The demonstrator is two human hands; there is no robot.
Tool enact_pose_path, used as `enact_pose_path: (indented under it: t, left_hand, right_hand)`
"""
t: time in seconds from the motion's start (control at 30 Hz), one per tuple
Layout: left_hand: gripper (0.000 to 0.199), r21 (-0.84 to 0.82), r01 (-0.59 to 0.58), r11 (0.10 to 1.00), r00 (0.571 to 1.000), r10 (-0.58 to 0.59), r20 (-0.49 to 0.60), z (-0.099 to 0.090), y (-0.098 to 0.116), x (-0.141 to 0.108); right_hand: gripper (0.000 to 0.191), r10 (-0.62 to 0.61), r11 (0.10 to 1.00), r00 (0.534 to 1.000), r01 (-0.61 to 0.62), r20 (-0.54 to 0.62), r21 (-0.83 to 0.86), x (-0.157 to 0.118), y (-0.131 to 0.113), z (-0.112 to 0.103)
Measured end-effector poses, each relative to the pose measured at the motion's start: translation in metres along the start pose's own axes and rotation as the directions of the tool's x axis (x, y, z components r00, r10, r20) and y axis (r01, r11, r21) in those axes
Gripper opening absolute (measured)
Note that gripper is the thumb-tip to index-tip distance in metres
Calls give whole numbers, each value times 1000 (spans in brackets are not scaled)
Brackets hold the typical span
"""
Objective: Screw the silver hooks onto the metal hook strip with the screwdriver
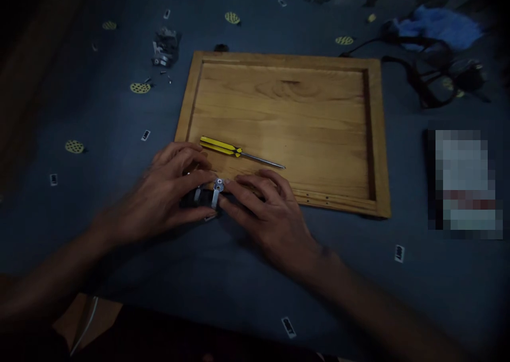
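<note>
A small metal hinge (215,198) with a cross-head screw sits at the near edge of a framed wooden panel (298,118). My left hand (169,187) closes round its left side, thumb below and index finger above. From the right, my right hand (273,208) pinches at the same hinge with thumb and index fingertips, the other fingers curled over the panel's near edge. Part of the hinge is hidden by my fingers. Just beyond my hands, a yellow-handled screwdriver (221,146) lies on the panel, its tip to the right.
Several metal hinge parts (163,49) lie at the back left, with small screws (163,74) nearby. Black-framed glasses (422,83) and a blue cloth (442,27) are at the back right. A blurred-out rectangular item (466,179) lies right of the panel on the blue patterned cloth (358,287).
</note>
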State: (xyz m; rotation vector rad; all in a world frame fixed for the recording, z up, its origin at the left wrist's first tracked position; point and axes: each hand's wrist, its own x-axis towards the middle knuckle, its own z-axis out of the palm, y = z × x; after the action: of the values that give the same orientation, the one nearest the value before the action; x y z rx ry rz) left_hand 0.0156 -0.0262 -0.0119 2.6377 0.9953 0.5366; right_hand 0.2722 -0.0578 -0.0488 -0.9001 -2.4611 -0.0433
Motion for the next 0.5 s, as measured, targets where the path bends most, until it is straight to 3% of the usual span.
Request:
enact_pose_path:
  t: [0.5]
  left_hand:
    - [33,-7,51,999,997,-51,58,-2,3,0]
  right_hand:
    - [25,12,1000,1000,-12,13,25,1,-1,-2]
